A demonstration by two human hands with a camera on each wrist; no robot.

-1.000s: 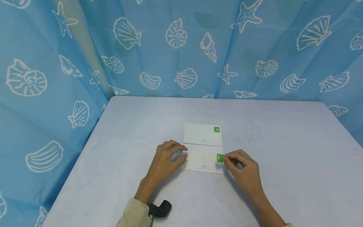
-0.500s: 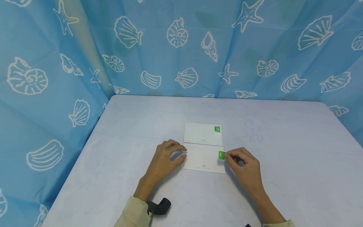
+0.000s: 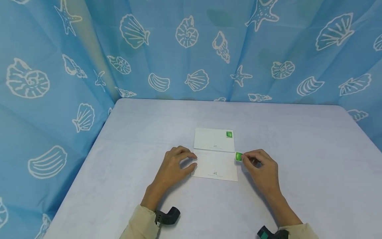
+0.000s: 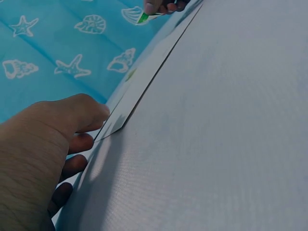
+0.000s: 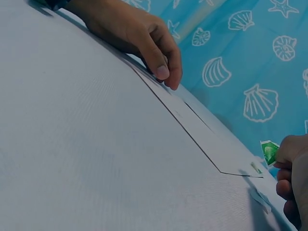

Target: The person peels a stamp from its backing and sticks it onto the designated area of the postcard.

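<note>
Two white envelopes lie on the table, one behind the other. The far envelope [image 3: 210,139] carries a green stamp [image 3: 229,134] in its upper right corner. The near envelope [image 3: 213,166] has small print along its lower middle. At its left end rests my left hand [image 3: 174,167], thumb and forefinger spread at the edge, other fingers loosely bent. My right hand [image 3: 262,171] pinches a second green stamp [image 3: 238,156] between thumb and forefinger, by the near envelope's upper right corner. In the right wrist view this held stamp [image 5: 269,152] is raised above the table.
A pale cloth covers the table [image 3: 143,129]. Behind and to the left hangs a blue curtain [image 3: 167,49] with white shells and starfish. Black devices sit on the left wrist [image 3: 168,216] and right wrist [image 3: 272,233].
My right hand has moved away and to the right with the pinched stamp, from over the near envelope to beside its upper right corner. My left hand has stayed at the left end.
</note>
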